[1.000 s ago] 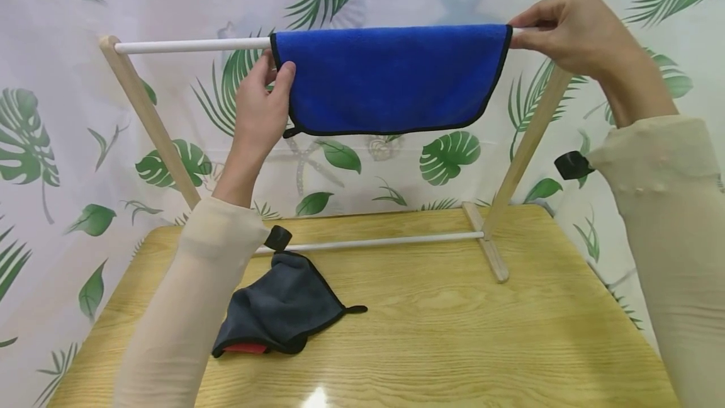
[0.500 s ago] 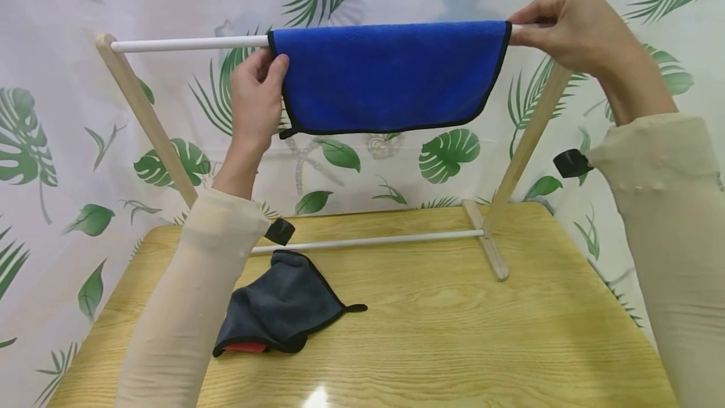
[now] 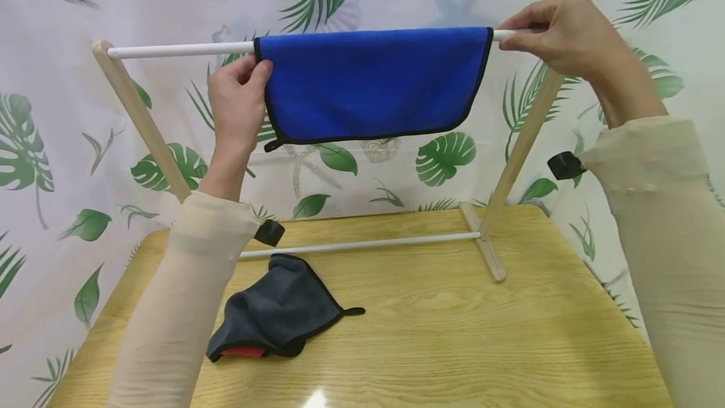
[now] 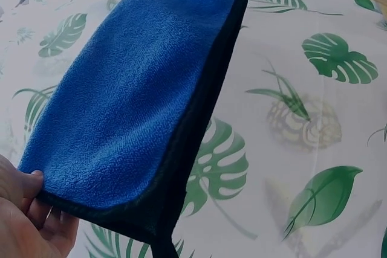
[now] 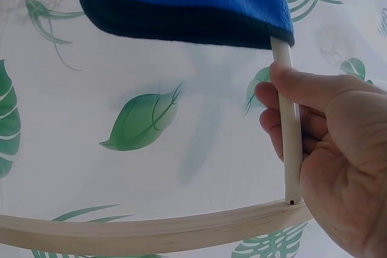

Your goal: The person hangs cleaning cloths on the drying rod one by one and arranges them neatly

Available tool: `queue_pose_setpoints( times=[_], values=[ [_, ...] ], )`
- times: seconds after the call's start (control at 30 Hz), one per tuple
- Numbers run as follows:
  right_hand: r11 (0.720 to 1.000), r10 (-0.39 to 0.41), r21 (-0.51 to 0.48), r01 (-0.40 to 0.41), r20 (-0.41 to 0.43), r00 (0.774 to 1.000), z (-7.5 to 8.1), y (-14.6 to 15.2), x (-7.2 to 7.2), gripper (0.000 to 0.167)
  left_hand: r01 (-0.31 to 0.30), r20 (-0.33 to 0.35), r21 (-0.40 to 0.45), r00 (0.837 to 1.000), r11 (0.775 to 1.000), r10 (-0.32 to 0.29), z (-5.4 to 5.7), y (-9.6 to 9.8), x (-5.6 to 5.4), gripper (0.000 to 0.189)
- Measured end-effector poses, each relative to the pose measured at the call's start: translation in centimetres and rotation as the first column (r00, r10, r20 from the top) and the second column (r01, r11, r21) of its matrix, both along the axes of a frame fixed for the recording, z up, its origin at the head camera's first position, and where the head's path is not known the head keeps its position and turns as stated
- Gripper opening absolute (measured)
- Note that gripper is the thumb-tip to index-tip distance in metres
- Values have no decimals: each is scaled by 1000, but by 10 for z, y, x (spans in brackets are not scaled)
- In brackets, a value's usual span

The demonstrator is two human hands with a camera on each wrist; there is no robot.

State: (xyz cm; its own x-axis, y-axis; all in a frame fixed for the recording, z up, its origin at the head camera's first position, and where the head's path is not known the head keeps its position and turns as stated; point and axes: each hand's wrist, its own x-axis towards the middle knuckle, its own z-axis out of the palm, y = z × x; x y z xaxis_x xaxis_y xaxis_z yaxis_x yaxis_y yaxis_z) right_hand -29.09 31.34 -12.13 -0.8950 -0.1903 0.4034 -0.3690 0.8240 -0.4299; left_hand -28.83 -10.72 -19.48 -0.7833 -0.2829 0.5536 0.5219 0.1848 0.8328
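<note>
Pinching the blue cloth (image 3: 374, 85) with left hand (image 3: 236, 106), fingers (image 5: 271, 126) of right hand (image 3: 583, 36) curled round white rod (image 3: 181, 50)

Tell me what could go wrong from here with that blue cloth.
The left hand pinches the blue cloth by its edge, so a hard tug might pull it askew. The right hand grips the white top rod; a push there could perhaps tip the rack, whose visible foot is slim.
</note>
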Motion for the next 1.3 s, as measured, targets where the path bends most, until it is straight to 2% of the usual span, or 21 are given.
queue_pose_setpoints(
  times=[0.27,0.67,0.9,1.03,1.2,1.3],
  values=[
    [1000,-8,-16,8,20,1000,1,-2,1,36,-28,12,5,1000,1000,28,0,-20,-1,21],
    [1000,-20,-17,20,17,1000,0,-2,0,38,-125,26,6,992,992,125,-1,-55,1,19],
    [1000,-19,-18,20,17,1000,0,-3,0,38,-197,59,-27,978,980,198,-2,-76,1,23],
    [1000,-17,-25,18,24,1000,0,-4,0,38,-205,81,-8,975,979,205,0,-89,5,23],
    [999,-21,-31,22,24,999,0,-4,0,38,-249,126,-25,960,968,250,3,-102,8,23],
    [999,-21,-33,21,22,1000,1,-4,0,38,-255,144,-9,957,967,253,4,-110,9,21]
  ],
)
